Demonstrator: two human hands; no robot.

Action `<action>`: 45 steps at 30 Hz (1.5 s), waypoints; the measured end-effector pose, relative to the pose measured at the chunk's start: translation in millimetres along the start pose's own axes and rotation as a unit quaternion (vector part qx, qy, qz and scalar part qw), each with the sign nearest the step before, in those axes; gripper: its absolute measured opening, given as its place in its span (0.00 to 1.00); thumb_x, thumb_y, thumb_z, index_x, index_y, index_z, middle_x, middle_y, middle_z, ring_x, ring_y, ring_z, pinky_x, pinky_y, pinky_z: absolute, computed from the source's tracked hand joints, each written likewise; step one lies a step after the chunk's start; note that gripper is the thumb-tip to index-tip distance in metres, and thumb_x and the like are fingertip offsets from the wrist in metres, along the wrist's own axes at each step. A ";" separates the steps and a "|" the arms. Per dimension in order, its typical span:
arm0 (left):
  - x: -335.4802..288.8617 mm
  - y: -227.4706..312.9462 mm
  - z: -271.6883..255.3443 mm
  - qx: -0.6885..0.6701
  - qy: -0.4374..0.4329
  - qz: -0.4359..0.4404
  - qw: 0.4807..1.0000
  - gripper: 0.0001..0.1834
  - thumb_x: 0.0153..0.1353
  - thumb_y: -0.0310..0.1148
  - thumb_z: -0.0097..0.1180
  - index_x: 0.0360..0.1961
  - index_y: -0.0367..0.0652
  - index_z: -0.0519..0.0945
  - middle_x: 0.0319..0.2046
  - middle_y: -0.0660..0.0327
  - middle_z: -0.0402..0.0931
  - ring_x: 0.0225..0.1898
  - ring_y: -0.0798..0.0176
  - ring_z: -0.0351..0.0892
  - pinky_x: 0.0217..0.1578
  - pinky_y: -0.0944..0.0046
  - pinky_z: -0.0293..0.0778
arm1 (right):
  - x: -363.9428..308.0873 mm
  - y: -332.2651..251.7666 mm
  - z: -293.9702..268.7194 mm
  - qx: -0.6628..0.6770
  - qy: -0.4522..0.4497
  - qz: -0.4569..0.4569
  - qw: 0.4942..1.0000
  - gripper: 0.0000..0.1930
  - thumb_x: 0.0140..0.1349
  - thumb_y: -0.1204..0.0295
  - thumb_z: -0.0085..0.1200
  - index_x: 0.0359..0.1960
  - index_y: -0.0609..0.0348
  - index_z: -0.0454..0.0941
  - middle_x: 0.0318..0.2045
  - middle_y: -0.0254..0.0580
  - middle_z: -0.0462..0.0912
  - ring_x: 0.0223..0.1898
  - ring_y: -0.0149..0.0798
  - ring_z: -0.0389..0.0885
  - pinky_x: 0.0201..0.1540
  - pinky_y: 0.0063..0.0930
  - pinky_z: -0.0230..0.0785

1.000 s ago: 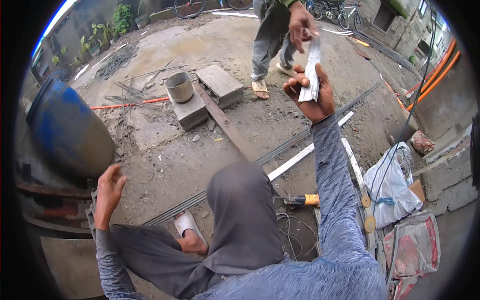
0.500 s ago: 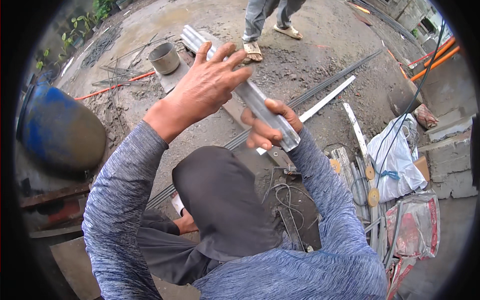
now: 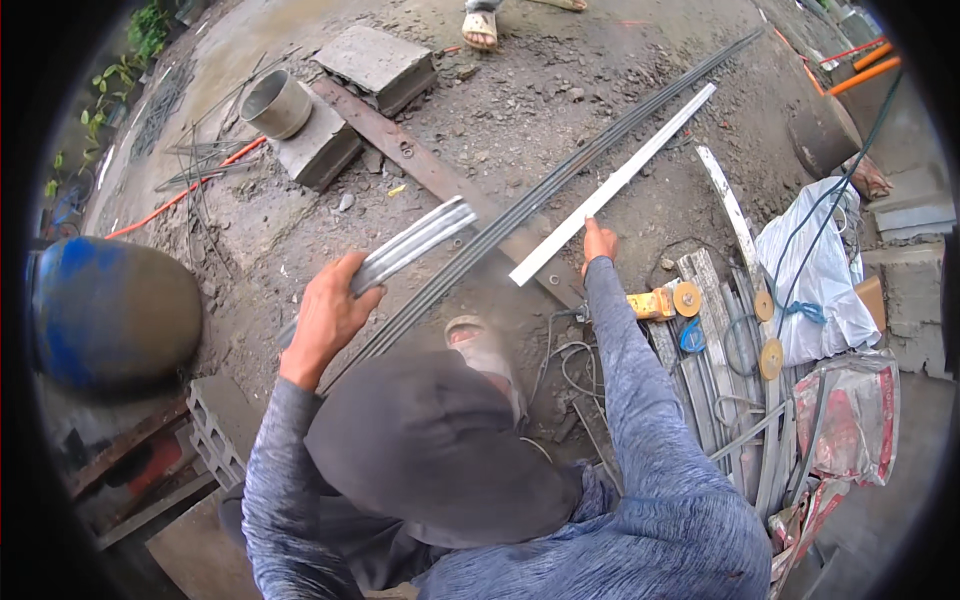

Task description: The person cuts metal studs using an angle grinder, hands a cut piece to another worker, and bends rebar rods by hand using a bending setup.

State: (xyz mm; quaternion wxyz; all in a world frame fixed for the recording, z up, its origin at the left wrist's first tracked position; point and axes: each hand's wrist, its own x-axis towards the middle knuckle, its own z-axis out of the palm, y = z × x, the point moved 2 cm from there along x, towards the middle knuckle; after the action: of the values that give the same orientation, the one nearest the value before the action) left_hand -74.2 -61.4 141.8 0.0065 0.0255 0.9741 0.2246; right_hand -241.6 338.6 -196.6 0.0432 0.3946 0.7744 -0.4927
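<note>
At our far left, the blue-stained barrel stands well apart from our work. Next comes our left hand, its fingers wrapped firmly around the short metal channel, which slants up and away from us, raised above the ground. We judge the grip sound for its length, but the cut end may be sharp, so we do well to hold it by the flat sides and turn that end away from our knee.

Under and beyond it, the bundle of thin bars runs diagonally across the rusty beam; we want the channel to clear both without knocking them.

Further right lies the long white strip, with our right hand at its near edge. The fingers are mostly curled in; we cannot tell whether they pinch the strip or only touch it. A hold near its middle should balance it better than one at an end.

Just right of our forearm rests the yellow grinder, its cord looping close to us, so we should mind our sleeve and feet there.
</note>
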 end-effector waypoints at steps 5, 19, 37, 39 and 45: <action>-28.1 -24.0 13.0 -0.063 -0.067 -0.195 0.976 0.25 0.53 0.33 0.69 0.51 0.34 0.80 0.35 0.43 0.81 0.37 0.45 0.83 0.41 0.53 0.76 | 44.8 21.0 35.6 0.174 -0.077 0.088 0.978 0.34 0.58 0.54 0.67 0.54 0.73 0.72 0.37 0.58 0.83 0.41 0.56 0.83 0.50 0.47 0.76; -47.7 -11.3 -16.5 -0.115 0.088 -0.149 0.978 0.21 0.53 0.34 0.71 0.46 0.34 0.81 0.27 0.54 0.78 0.28 0.62 0.76 0.34 0.61 0.74 | -64.2 -72.8 -127.7 0.177 0.001 -0.083 0.981 0.24 0.48 0.62 0.67 0.36 0.77 0.81 0.31 0.48 0.82 0.33 0.37 0.79 0.40 0.35 0.72; -23.0 54.5 -1.3 -0.508 -0.019 -0.039 0.860 0.16 0.75 0.34 0.45 0.49 0.30 0.78 0.41 0.59 0.82 0.41 0.70 0.79 0.44 0.68 0.75 | -267.8 91.0 -426.3 0.193 0.351 -0.229 0.887 0.14 0.53 0.66 0.70 0.35 0.59 0.80 0.26 0.34 0.81 0.27 0.30 0.76 0.33 0.33 0.71; -22.4 42.3 -3.2 -0.411 0.003 -0.013 0.912 0.16 0.73 0.33 0.47 0.49 0.30 0.78 0.41 0.58 0.82 0.41 0.69 0.79 0.45 0.67 0.75 | -270.6 94.4 -426.8 0.293 0.368 -0.218 0.855 0.13 0.54 0.65 0.68 0.33 0.59 0.79 0.25 0.34 0.81 0.27 0.30 0.76 0.32 0.33 0.70; -18.1 30.8 14.5 -0.307 0.016 0.026 0.951 0.16 0.67 0.32 0.52 0.49 0.29 0.78 0.41 0.55 0.82 0.43 0.65 0.79 0.47 0.64 0.74 | -271.1 125.4 -490.4 0.356 0.505 -0.121 0.777 0.16 0.61 0.66 0.66 0.38 0.68 0.76 0.33 0.41 0.82 0.33 0.33 0.78 0.37 0.31 0.71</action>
State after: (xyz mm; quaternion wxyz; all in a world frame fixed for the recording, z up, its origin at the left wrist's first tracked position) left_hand -54.3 -28.4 142.2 -0.0075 0.0440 0.8573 0.5129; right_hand 184.0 600.8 86.0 -0.5580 0.4768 0.4958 -0.4642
